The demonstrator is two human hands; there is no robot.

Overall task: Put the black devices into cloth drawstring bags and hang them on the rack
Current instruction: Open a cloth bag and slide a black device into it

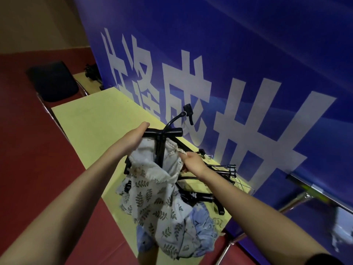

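Note:
A black device (161, 148) with a crossbar top stands partly inside a white cloth drawstring bag (152, 190) printed with green leaves. My left hand (133, 137) grips the left end of the device's crossbar at the bag's mouth. Across from it, my right hand (193, 162) pinches the right rim of the bag's opening. A second black device (202, 197) lies on the yellow table (91, 119) to the right. A blue patterned bag (204, 226) lies under the leaf bag. I cannot pick out the rack.
A large blue banner with white characters (229, 73) stands right behind the table. A black chair (53, 81) sits at the far left on the red floor (28, 150). More black gear (92, 70) lies at the table's far end. Thin black rods (225, 170) lie near the banner.

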